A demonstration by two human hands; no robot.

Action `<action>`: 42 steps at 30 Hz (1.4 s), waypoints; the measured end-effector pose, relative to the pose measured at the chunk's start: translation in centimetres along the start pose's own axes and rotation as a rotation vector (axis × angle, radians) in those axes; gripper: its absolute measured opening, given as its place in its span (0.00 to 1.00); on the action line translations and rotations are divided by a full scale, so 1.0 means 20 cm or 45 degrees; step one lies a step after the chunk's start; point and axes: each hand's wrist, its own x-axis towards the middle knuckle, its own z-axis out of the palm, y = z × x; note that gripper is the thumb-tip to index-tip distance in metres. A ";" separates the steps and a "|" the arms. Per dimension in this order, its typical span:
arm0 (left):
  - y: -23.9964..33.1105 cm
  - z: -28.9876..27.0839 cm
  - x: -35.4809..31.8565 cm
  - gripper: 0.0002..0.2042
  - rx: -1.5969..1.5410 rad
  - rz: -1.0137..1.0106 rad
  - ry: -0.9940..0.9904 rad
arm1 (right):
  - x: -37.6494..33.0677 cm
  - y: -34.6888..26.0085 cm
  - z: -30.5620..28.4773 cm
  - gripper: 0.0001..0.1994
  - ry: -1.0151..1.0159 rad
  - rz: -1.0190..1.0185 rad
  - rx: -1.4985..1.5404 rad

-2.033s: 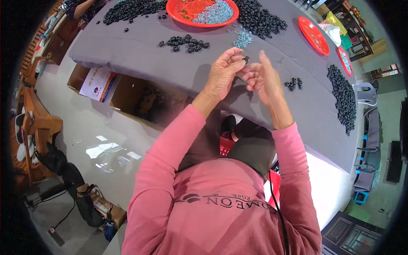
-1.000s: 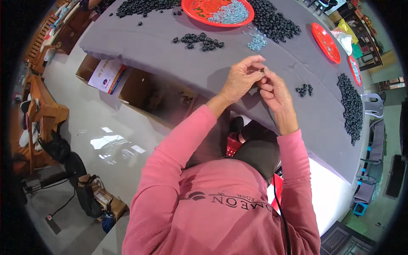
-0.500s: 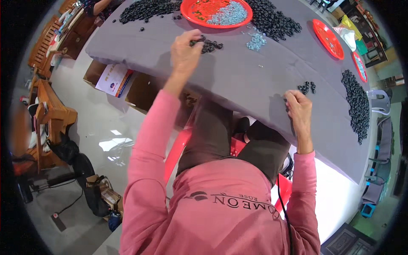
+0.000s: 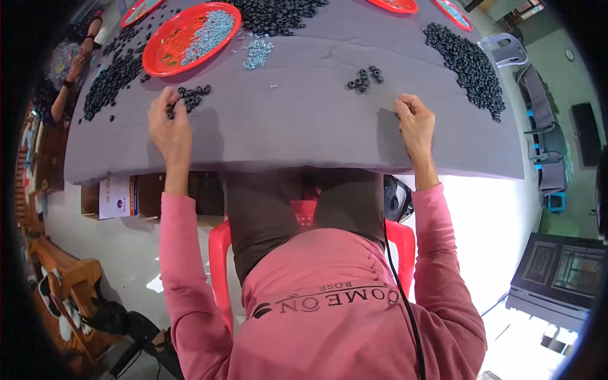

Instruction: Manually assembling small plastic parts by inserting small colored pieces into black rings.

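My left hand (image 4: 170,130) is over the near left of the grey-covered table, its thumb and fingers closed around a small black ring-shaped piece. Touching or right beside its fingertips is a little cluster of the same black pieces (image 4: 195,95). My right hand (image 4: 417,126) rests toward the right, thumb and fingertips pinched together. What it pinches, if anything, is too hidden to name. Another small group of black pieces (image 4: 365,80) lies to the left of that hand, apart from it. One tiny pale clear piece (image 4: 273,86) lies between the two groups.
A red plate (image 4: 149,62) holds pale blue and a few green bits. Beside it sits a small pale-blue pile (image 4: 257,53). Larger black heaps lie at left (image 4: 113,82), far middle (image 4: 272,14) and right (image 4: 465,66). Another person's hands (image 4: 77,63) show far left.
The whole view has turned and shifted. My right hand now sits farther right of its small black group. My left hand stays beside its cluster, still closed.
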 end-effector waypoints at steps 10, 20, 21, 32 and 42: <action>0.50 0.35 -0.31 0.12 -0.774 -0.196 -0.289 | 0.05 -0.12 0.22 0.11 -0.125 -0.458 -0.295; 0.48 0.34 -0.32 0.12 -0.945 -0.407 -0.435 | 0.09 -0.12 0.25 0.14 -0.094 -0.353 -0.567; 0.48 0.34 -0.32 0.12 -0.910 -0.365 -0.444 | 0.08 -0.13 0.25 0.14 -0.113 -0.298 -0.554; 0.50 0.31 -0.31 0.12 -1.258 -0.291 -0.470 | -0.11 -0.31 0.33 0.06 -0.666 0.295 1.050; 0.49 0.29 -0.30 0.12 -1.488 -0.375 -0.528 | -0.21 -0.42 0.62 0.08 -0.949 0.479 1.176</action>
